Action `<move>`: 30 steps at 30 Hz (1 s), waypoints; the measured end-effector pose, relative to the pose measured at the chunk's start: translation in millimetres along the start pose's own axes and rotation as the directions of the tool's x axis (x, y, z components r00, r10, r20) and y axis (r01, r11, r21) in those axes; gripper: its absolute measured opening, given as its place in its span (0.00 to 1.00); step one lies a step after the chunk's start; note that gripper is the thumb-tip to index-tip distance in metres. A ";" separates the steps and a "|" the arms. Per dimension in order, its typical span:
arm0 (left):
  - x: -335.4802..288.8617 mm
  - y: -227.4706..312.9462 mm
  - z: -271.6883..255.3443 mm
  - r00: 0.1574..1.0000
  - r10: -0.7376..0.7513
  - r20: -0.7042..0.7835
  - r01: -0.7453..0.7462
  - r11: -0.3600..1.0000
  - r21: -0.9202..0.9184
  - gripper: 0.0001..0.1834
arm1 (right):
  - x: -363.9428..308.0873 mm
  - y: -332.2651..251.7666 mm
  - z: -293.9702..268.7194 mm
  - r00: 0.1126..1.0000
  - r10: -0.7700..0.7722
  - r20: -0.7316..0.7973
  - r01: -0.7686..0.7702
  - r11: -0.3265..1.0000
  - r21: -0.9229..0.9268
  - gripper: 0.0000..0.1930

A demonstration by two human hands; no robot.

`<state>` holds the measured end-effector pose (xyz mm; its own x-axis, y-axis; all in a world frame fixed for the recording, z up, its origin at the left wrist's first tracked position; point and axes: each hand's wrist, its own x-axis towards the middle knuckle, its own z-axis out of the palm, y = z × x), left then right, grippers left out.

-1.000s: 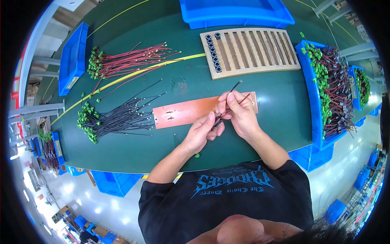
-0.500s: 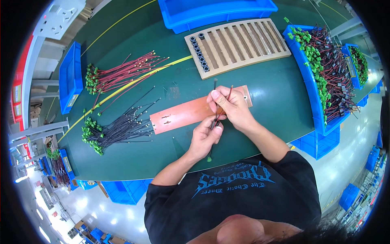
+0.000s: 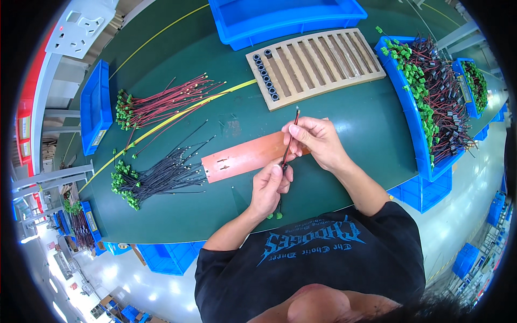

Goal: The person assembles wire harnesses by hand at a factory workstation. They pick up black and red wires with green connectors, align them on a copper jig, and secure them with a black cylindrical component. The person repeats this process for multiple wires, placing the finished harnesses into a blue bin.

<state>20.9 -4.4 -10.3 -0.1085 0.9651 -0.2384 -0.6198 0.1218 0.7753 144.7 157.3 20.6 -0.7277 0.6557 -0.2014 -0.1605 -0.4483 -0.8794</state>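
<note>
Between my hands runs a pair of wires [image 3: 294, 129], one red and one black, upright with their tips together at the top. My right hand [image 3: 319, 141] pinches them near the upper part. Lower down, my left hand [image 3: 269, 188] is closed around the same wires, where a small dark piece shows at its fingertips. Green connectors [image 3: 278, 215] hang from the wires below the left hand, by my shirt. Beneath the hands lies a copper-coloured flat plate [image 3: 242, 160] with small cutouts, partly covered by the right hand.
To the left lie bundles of red wires [image 3: 172, 96] and black wires [image 3: 167, 173] with green connectors. A wooden slotted rack [image 3: 318, 89] holds several black ring-shaped parts [image 3: 261, 70]. Blue bins [image 3: 291, 35] stand behind; another blue bin [image 3: 410, 116] at right is heaped with wired assemblies.
The red and black wire tips, spread apart before, now stand together. My right hand has shifted slightly right and down, and the left hand slightly down. The whole view has shifted a little.
</note>
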 end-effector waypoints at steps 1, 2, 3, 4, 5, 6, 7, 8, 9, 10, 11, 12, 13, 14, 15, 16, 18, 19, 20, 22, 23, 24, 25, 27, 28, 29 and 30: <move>-0.6 -0.7 0.1 1.000 -0.009 -0.011 0.008 1.000 -0.026 0.19 | 0.1 -1.1 0.3 1.000 0.002 -0.022 -0.002 1.000 -0.003 0.12; -0.6 -2.2 -0.9 1.000 -0.012 0.004 0.012 1.000 0.001 0.19 | 0.6 1.7 1.6 0.998 -0.055 -0.025 0.052 0.994 -0.092 0.16; -0.5 -4.3 -2.7 1.000 -0.017 0.018 0.016 0.999 0.027 0.19 | -0.1 1.3 0.8 0.998 -0.054 -0.010 0.053 0.996 -0.076 0.16; 0.1 -5.6 -3.4 0.999 -0.021 0.032 0.019 0.998 0.054 0.19 | -0.8 0.1 0.4 0.999 -0.054 0.006 0.054 0.997 -0.060 0.16; 0.6 -5.5 -2.8 0.999 -0.028 0.038 0.026 0.998 0.054 0.19 | -1.2 -0.1 0.6 0.998 -0.053 0.023 0.054 0.998 -0.041 0.17; 1.3 -5.6 -1.5 0.998 -0.035 0.043 0.033 0.998 0.054 0.19 | -1.8 -0.1 0.7 0.998 -0.043 0.038 0.043 0.999 0.005 0.17; 1.7 -5.7 -0.7 0.998 -0.042 0.049 0.039 0.998 0.054 0.19 | -2.5 0.0 0.6 0.998 -0.034 0.055 0.031 0.998 0.051 0.18; 1.9 -6.4 -1.0 0.998 -0.043 0.055 0.041 0.998 0.047 0.18 | -3.2 0.0 0.2 0.997 -0.024 0.071 0.018 0.995 0.095 0.18; 2.1 -7.5 -1.6 0.997 -0.045 0.062 0.043 0.998 0.040 0.18 | -3.1 1.3 -0.7 0.997 -0.026 0.071 0.020 0.996 0.084 0.18; 2.3 -8.1 -1.8 0.997 -0.047 0.069 0.044 0.998 0.033 0.17 | -2.5 3.6 -2.1 0.997 -0.027 0.071 0.022 0.997 0.072 0.18; 2.3 -7.6 -1.3 0.996 -0.049 0.069 0.048 0.999 0.026 0.17 | -2.1 4.2 -2.2 0.997 -0.028 0.071 0.023 0.998 0.060 0.18; 2.7 -6.6 -0.3 0.996 -0.052 0.069 0.051 0.999 0.020 0.17 | -2.8 4.3 -1.2 0.998 -0.030 0.047 0.027 0.998 0.054 0.17; 3.0 -6.0 0.2 0.996 -0.054 0.069 0.054 0.998 0.013 0.16 | -3.7 4.1 1.2 0.999 -0.032 0.023 0.030 0.998 0.047 0.17; 2.9 -6.2 -0.3 0.997 -0.048 0.068 0.047 0.999 0.020 0.16 | -4.1 4.0 3.3 0.999 -0.034 -0.001 0.034 0.999 0.041 0.16; 2.7 -6.8 -1.2 0.997 -0.042 0.067 0.041 0.999 0.028 0.16 | -3.3 5.0 4.2 0.999 -0.048 -0.016 0.048 0.998 0.026 0.16; 2.7 -7.3 -2.1 0.997 -0.036 0.066 0.034 0.999 0.035 0.16 | -2.2 6.6 4.6 0.998 -0.061 -0.031 0.062 0.998 0.011 0.16; 2.5 -8.7 -3.9 0.993 -0.005 0.115 0.008 1.000 -0.021 0.18 | -1.0 10.1 3.9 0.995 -0.080 -0.051 0.080 0.997 -0.002 0.15; 2.5 -8.7 -4.6 0.990 0.012 0.137 -0.005 0.999 -0.050 0.19 | -0.3 12.0 3.2 0.995 -0.085 -0.054 0.086 0.996 0.000 0.15; 3.1 -6.2 -4.8 0.988 -0.026 0.152 0.044 0.992 -0.116 0.20 | 0.0 13.3 2.6 0.994 -0.090 -0.058 0.090 0.996 0.003 0.15; 5.8 1.5 -5.7 0.978 -0.097 0.187 0.142 0.959 -0.245 0.24 | 0.4 14.2 1.5 0.992 -0.083 -0.092 0.082 0.997 -0.006 0.15; 6.5 3.5 -4.5 0.975 -0.120 0.186 0.154 0.971 -0.183 0.26 | 0.6 13.8 1.0 0.991 -0.077 -0.107 0.076 0.997 -0.011 0.15; 7.3 5.3 -3.2 0.972 -0.143 0.184 0.167 0.979 -0.120 0.27 | -0.6 7.1 -1.4 0.991 -0.057 -0.124 0.049 0.997 -0.062 0.15; 8.1 6.2 -3.2 0.969 -0.167 0.180 0.179 0.982 -0.056 0.29 | 1.5 5.8 -4.4 0.982 -0.100 -0.161 0.092 0.994 -0.054 0.15; 7.9 6.3 -8.0 0.939 -0.218 0.266 0.199 0.975 0.096 0.31 | 6.8 1.3 -10.1 0.956 -0.179 -0.233 0.173 0.984 -0.048 0.14; 7.7 6.6 -9.0 0.928 -0.242 0.283 0.191 0.962 0.196 0.32 | 9.7 -3.7 -14.0 0.935 -0.215 -0.281 0.217 0.976 -0.023 0.14; 7.3 6.3 -9.0 0.915 -0.270 0.300 0.182 0.940 0.290 0.33 | 13.0 -3.9 -22.1 0.920 -0.226 -0.320 0.237 0.971 -0.003 0.14; 7.7 9.8 -7.2 0.915 -0.276 0.295 0.188 0.937 0.294 0.30 | 13.9 -8.0 -27.6 0.910 -0.229 -0.345 0.246 0.969 0.005 0.14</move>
<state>8.4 2.6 -8.7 0.3012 0.9177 -0.2590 -0.3727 0.3633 0.8539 154.2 186.8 12.9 -0.3955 0.9091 -0.1304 -0.3384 -0.2763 -0.8995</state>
